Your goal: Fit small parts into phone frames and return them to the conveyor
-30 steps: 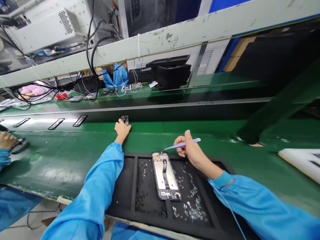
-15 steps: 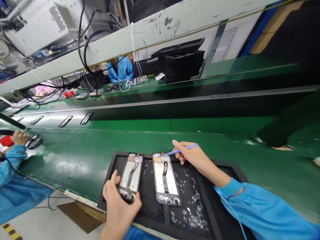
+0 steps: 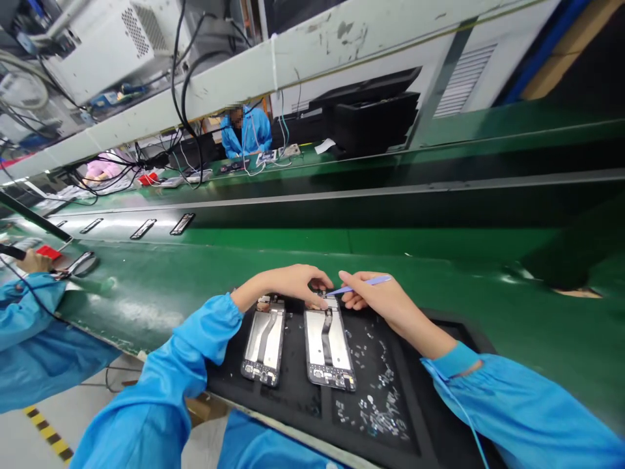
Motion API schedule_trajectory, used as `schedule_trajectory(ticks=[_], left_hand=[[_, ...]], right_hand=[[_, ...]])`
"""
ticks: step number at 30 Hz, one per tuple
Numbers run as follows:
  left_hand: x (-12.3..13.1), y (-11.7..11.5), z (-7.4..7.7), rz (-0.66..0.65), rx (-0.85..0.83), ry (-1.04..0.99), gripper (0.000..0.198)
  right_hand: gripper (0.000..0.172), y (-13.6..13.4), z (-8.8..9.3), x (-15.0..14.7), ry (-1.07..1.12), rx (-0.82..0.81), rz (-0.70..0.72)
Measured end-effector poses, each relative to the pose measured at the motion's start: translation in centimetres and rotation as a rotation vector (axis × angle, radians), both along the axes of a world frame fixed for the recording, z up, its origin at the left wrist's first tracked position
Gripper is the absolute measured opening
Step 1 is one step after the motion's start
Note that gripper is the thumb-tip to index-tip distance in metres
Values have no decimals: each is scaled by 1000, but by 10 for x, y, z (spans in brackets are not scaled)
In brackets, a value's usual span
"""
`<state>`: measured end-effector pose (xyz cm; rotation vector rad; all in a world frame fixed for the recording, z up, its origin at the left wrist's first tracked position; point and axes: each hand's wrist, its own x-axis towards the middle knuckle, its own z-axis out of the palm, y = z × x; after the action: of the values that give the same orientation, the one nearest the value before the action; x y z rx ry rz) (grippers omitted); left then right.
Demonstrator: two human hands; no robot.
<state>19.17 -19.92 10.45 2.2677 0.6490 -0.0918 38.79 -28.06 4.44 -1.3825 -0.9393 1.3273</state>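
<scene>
Head view took in, at far left, another worker's hand (image 3: 34,262) beside a blue sleeve, then a slanted row of thin, dark-rimmed rectangular phones (image 3: 182,224), spaced apart on a shiny strip, presumably so each could be picked up singly. Nearer, a silver-backed, black-edged rectangular phone unit (image 3: 267,342) lay on a black, compartmented, foam-like tray (image 3: 430,423), parked close by, I judged, to be within easy reach.

The bare left hand (image 3: 295,283) arched over the top end of a second opened phone, silver-plated with a dark frame (image 3: 340,345), which lay face-down across the tray's middle; that arch seemed meant to steady it. With fingers crowding that end, I could not tell whether they pinched the phone or whether the slender lavender pointed tool (image 3: 374,281) touched it. The bare right hand (image 3: 378,299) gripped this tool between thumb and fingers, tip aimed inward, probably for fine control. Small pale, glinting pieces (image 3: 385,423) lay scattered in the tray to the phone's right, likely kept there for handiness.

The second opened phone showed a bright plate, a dark ribbon cable running down it, and a speckled dark board along its lower end.
</scene>
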Motion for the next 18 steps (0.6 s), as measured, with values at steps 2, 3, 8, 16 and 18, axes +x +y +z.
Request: schedule_trajectory(ticks=[2, 3, 8, 16, 18], left_hand=[[12, 11, -12, -24, -24, -11, 43], [14, 14, -18, -25, -40, -21, 44], [11, 22, -43, -2, -238, -115, 40], [13, 26, -61, 65, -351, -243, 24], [16, 24, -63, 82, -337, -242, 19]], right_hand=[[61, 1, -1, 0, 18, 16, -45], [62, 1, -1, 0, 29, 23, -69], [66, 2, -5, 2, 92, 55, -180], [50, -11, -5, 10, -332, 265, -194], [44, -30, 1, -1, -689, 335, -67]])
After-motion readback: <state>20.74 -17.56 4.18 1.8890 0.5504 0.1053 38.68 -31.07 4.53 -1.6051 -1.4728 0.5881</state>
